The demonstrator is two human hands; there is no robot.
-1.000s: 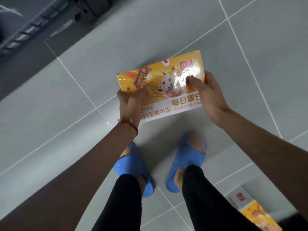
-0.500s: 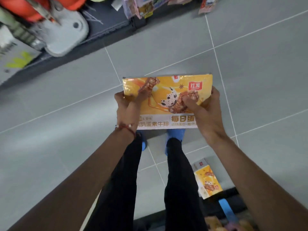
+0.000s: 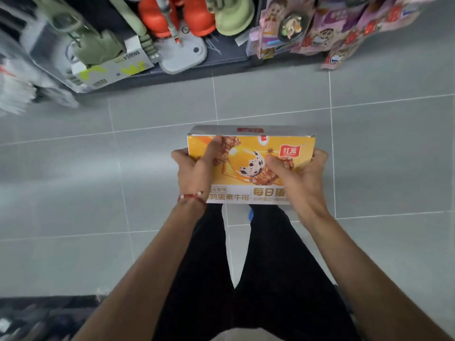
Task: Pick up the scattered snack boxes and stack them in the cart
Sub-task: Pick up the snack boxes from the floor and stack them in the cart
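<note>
Box: yellow rectangular cardboard snack box [image 3: 248, 153] with a speckled egg printed on it, held in mid-air above the grey tiled floor [image 3: 73, 193], printed face up, in front of the person's legs
Left hand [image 3: 194, 168]: grip closed round the box's left end, thumb lying across the printed face
Right hand [image 3: 300, 175]: grip closed round the right end, thumb on the face
Wrist: red string bracelet [image 3: 193, 198] with white beads, on the left wrist
Legs: black trousers [image 3: 270, 267] below the box
Beyond: dark low shelf [image 3: 221, 62] along the far edge of the floor, carrying blurred orange and green goods and purple snack packets [image 3: 344, 25]
</note>
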